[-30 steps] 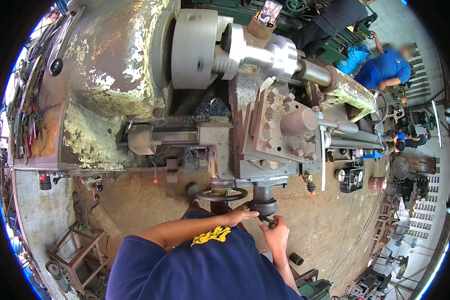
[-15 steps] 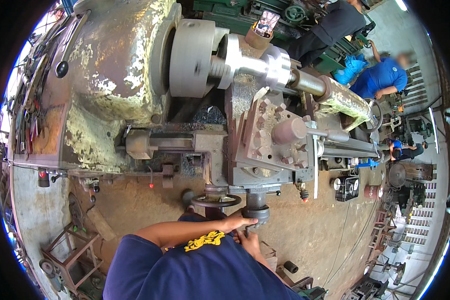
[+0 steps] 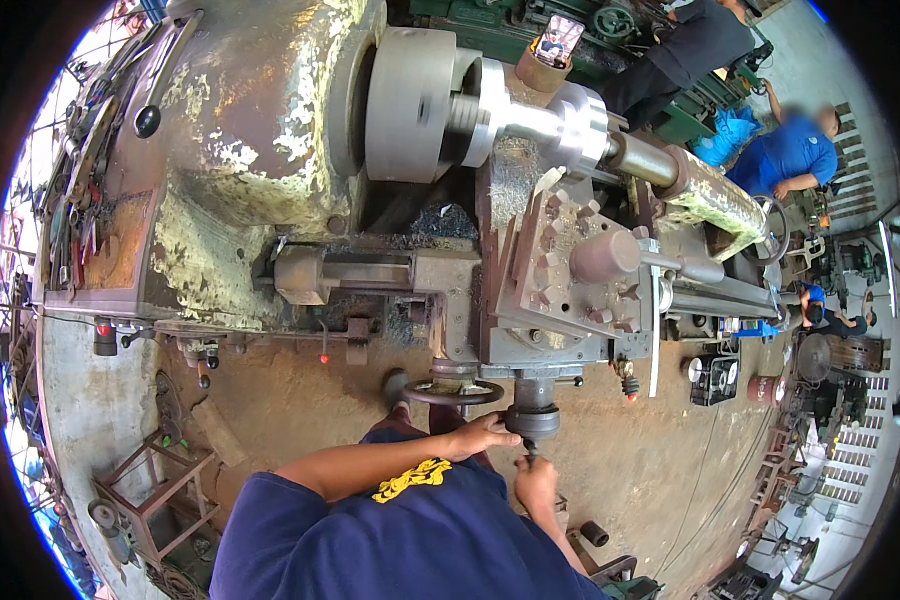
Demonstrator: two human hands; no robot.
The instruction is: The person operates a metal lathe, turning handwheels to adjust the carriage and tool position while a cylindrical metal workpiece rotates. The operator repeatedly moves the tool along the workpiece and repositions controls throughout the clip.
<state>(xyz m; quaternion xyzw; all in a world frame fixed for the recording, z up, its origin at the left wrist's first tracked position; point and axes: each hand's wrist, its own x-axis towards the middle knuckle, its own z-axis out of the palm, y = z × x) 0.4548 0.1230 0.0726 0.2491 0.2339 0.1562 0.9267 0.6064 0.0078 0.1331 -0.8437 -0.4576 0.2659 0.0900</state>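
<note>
A large metal lathe fills the upper middle. In its grey chuck (image 3: 410, 105) is a shiny stepped metal workpiece (image 3: 530, 122); the chuck looks blurred. The tool post (image 3: 580, 265), a bolted block with a round knob, stands in front of the workpiece. My left hand (image 3: 478, 437) has its fingers curled against the left of the dark dial collar (image 3: 533, 422) at the lathe's near side. Just below and right of it, my right hand (image 3: 537, 483) is closed around a small crank handle (image 3: 532, 452), whose grip is mostly hidden by the fingers.
A handwheel (image 3: 454, 392) sits left of the collar. Hand tools (image 3: 80, 190) lie on the headstock at far left. A metal frame stand (image 3: 160, 490) is on the floor at lower left. Beyond the lathe, a person in blue (image 3: 785, 160) and another in dark clothes (image 3: 690, 60) are present.
The view has shifted, so the lathe sits farther right in it. My right hand and the crank handle have moved rightward relative to the collar. My left hand stays by the collar.
</note>
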